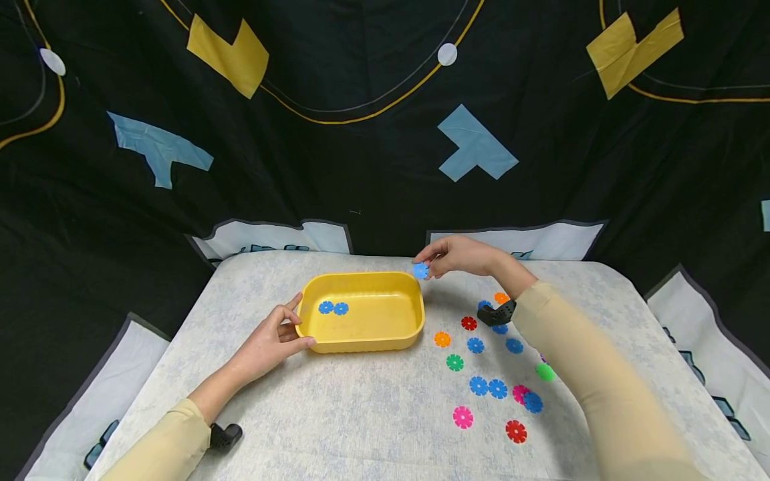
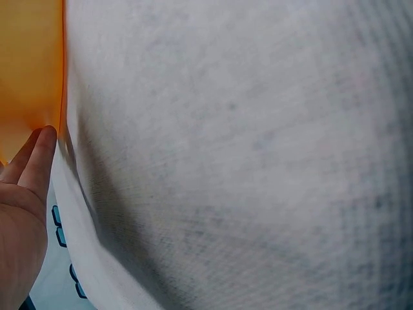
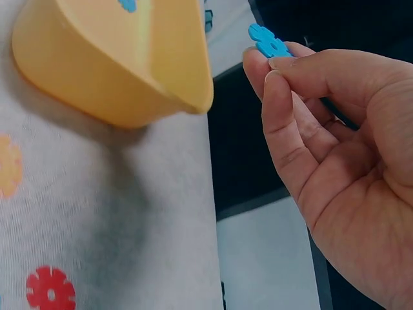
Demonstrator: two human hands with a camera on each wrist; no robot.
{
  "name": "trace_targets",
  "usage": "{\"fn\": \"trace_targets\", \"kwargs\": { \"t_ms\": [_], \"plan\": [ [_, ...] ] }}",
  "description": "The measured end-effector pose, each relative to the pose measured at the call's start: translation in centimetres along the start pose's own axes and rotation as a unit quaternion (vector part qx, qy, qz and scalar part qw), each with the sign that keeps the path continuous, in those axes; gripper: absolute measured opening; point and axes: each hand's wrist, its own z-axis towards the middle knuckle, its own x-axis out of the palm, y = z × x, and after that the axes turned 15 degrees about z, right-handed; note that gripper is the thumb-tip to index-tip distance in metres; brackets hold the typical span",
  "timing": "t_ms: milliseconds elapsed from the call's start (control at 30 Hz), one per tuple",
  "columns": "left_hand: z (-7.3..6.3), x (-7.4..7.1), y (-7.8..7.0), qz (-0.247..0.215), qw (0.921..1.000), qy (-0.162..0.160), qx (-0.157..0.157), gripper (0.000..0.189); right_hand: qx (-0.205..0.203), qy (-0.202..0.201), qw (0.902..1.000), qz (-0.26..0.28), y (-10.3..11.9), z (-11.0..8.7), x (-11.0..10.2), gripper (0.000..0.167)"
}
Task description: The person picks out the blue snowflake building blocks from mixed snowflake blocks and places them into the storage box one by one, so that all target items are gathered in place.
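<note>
My left hand (image 1: 271, 339) holds the left end of a yellow plastic tray (image 1: 367, 346), its thumb along the front corner and its fingers by the left rim. Two blue notched discs (image 1: 341, 308) lie side by side on the tray's floor. Above the tray's back right corner, my right hand (image 1: 463, 255) pinches another blue notched disc (image 1: 420, 270) between thumb and fingertips. The right wrist view shows this blue disc (image 3: 271, 42) jutting from the fingertips, with the tray's corner (image 3: 187, 97) to its left.
Right of the tray, loose notched discs lie scattered on the pale cloth-covered table (image 1: 337, 414): several blue (image 1: 475, 345), red (image 1: 516, 431), pink (image 1: 463, 417), green (image 1: 454, 363) and orange (image 1: 442, 339). Some lie under the right forearm. A dark curtain (image 1: 361, 187) hangs behind the table.
</note>
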Motion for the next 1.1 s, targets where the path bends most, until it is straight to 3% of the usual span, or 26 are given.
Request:
{"fn": "trace_targets", "kwargs": {
  "t_ms": [300, 533, 1100],
  "plan": [
    [0.0, 0.0, 0.3, -0.003, 0.9999, 0.008, -0.013, 0.056, -0.012, 0.022, 0.9997, -0.009, 0.6, 1.9, 2.0, 0.032],
    [0.1, 0.0, 0.5, -0.003, 1.0000, 0.007, -0.006, 0.058, -0.030, 0.035, 0.9985, -0.028, 1.3, 3.7, 3.7, 0.030],
    [0.0, -0.2, 0.3, -0.012, 0.9998, 0.012, -0.010, 0.059, -0.039, 0.072, 0.9966, -0.014, 2.0, 7.2, 7.1, 0.027]
  ]
}}
